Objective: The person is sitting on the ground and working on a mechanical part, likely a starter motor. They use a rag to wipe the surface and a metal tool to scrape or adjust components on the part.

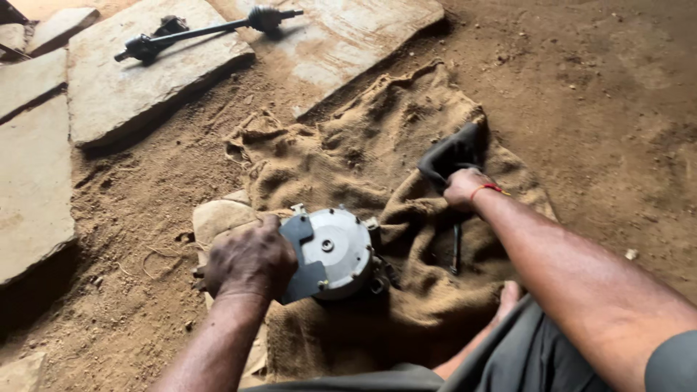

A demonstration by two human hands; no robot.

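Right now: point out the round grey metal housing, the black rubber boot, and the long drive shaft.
round grey metal housing [338, 250], head view, flat face.
black rubber boot [451, 154], head view, mid body.
long drive shaft [207, 30], head view, mid rod.

The floor is bare packed earth, reddish brown and loose, with scuffs and small pebbles, filling the right side and the lower left of the frame. Flat grey stone slabs lie across the upper left and top centre, their edges raised above the dirt and casting dark shadows. A long black axle shaft rests on the slabs at the top. Light falls softly from the upper left, warming the stones.
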